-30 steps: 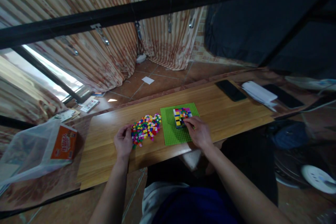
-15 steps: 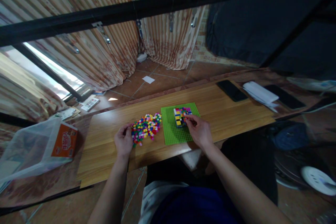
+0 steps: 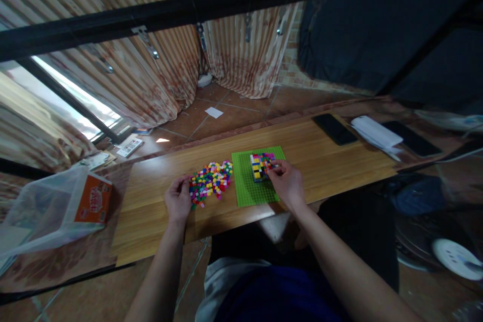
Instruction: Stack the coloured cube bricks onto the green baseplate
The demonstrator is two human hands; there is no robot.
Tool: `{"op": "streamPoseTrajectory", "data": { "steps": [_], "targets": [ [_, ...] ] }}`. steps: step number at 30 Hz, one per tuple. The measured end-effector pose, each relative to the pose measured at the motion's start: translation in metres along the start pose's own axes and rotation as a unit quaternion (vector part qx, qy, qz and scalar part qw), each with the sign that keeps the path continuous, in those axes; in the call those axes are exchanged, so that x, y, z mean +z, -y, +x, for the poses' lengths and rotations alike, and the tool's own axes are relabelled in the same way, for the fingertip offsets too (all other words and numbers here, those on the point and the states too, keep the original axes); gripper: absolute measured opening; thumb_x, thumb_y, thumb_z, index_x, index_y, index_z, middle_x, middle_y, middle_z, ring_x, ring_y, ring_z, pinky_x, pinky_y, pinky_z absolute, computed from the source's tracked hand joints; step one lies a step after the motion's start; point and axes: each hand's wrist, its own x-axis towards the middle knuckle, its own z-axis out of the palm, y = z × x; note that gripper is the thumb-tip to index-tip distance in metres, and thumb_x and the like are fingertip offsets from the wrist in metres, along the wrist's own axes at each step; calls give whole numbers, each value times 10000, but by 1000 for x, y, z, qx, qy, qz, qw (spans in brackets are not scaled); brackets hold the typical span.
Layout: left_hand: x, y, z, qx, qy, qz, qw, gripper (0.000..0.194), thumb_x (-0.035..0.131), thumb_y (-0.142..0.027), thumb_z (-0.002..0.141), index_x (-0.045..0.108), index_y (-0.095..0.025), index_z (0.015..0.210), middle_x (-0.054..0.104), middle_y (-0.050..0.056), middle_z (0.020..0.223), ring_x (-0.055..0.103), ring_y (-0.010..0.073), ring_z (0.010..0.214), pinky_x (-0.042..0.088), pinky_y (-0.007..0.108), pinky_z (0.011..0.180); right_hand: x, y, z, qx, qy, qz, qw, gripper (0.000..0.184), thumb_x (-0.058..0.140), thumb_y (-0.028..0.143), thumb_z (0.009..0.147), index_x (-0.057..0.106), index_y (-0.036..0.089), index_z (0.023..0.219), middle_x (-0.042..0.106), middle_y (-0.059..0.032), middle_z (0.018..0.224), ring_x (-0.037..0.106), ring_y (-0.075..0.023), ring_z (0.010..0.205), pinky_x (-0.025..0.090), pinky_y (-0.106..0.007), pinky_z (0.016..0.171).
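A green studded baseplate (image 3: 245, 193) lies on the wooden board. On it stands a block of small coloured building bricks (image 3: 260, 166), with white, yellow and blue along its left side. My right hand (image 3: 289, 183) is at the right side of this block, thumb and fingertips pinched together against it; whatever is between them is too small to make out. Left of the baseplate, many loose coloured bricks (image 3: 211, 181) lie in a heap. My left hand (image 3: 178, 198) rests at the heap's left edge, fingers curled together, their tips partly hidden.
A dark phone (image 3: 334, 129) lies on the right of the wooden board (image 3: 151, 201), near white papers (image 3: 375, 133) and another dark flat object (image 3: 412, 138). A clear plastic bin (image 3: 56, 216) with an orange label stands at the left. A black bar (image 3: 166, 12) crosses beyond the board.
My right hand shifts slightly at the right side of the brick block, its fingertips still pinched. My left hand stays beside the heap. The whole view drifts a little.
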Motion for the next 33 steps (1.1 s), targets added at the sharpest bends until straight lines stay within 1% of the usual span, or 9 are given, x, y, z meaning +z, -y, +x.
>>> {"op": "streamPoseTrajectory", "data": {
  "steps": [5, 9, 13, 16, 20, 23, 25, 29, 33],
  "targets": [
    [0, -1, 1, -6, -1, -2, 1000, 249, 573, -350, 779, 708, -162, 869, 745, 70, 909, 684, 205, 888, 541, 348, 878, -3, 2, 2, 2, 5, 3, 1000, 250, 619, 287, 761, 685, 183, 979, 732, -35, 700, 678, -213, 662, 462, -317, 644],
    [-1, -1, 0, -7, 5, -3, 1000, 258, 565, -345, 782, 712, -157, 881, 748, 76, 923, 681, 206, 878, 540, 346, 859, -4, -2, -2, 15, -4, 107, 994, 274, 640, 330, 765, 672, 165, 981, 740, -57, 721, 690, -212, 668, 496, -318, 651],
    [0, 0, 0, -3, 8, -4, 1000, 272, 556, -346, 793, 717, -154, 900, 750, 75, 930, 680, 201, 876, 538, 330, 840, -4, -4, -14, 10, -47, 178, 983, 259, 641, 356, 794, 674, 171, 972, 750, -74, 812, 700, -203, 740, 529, -327, 704],
    [0, 2, 0, 9, 4, 1, 1000, 275, 550, -347, 799, 721, -156, 896, 749, 72, 932, 678, 200, 889, 530, 328, 854, -2, 3, -30, -21, -43, 179, 983, 215, 620, 353, 824, 684, 190, 949, 746, -61, 851, 693, -193, 784, 538, -329, 743],
    [1, 3, 0, 12, -1, 2, 1000, 270, 547, -344, 804, 720, -154, 888, 748, 67, 907, 678, 194, 865, 531, 317, 836, 10, 14, -53, -102, 61, 114, 986, 169, 575, 318, 870, 700, 220, 928, 738, -43, 888, 676, -182, 795, 528, -319, 749],
    [1, 2, -2, 11, -3, 4, 1000, 264, 548, -346, 811, 719, -159, 885, 747, 63, 908, 676, 193, 864, 529, 314, 836, 26, 19, -67, -175, 167, 37, 970, 188, 519, 271, 910, 704, 241, 929, 727, -40, 919, 665, -191, 860, 511, -321, 776],
    [1, 1, -3, 8, -5, 2, 1000, 263, 546, -349, 818, 718, -162, 888, 747, 62, 918, 675, 192, 869, 528, 312, 838, 40, 22, -72, -205, 206, -18, 957, 192, 511, 254, 922, 702, 244, 934, 720, -42, 927, 653, -201, 890, 497, -328, 797],
    [1, -2, -5, 12, -5, 4, 1000, 257, 542, -340, 826, 718, -162, 883, 747, 64, 917, 673, 191, 860, 527, 310, 835, 65, 32, -75, -221, 223, -119, 942, 141, 580, 301, 909, 700, 236, 942, 710, -54, 964, 631, -226, 924, 468, -348, 830],
    [1, -1, -5, 10, -4, 7, 1000, 258, 538, -337, 829, 722, -166, 885, 747, 62, 909, 672, 193, 856, 528, 313, 835, 80, 45, -75, -212, 210, -211, 931, 198, 609, 400, 895, 703, 227, 913, 697, -88, 986, 611, -261, 945, 446, -379, 829]
  ]
}}
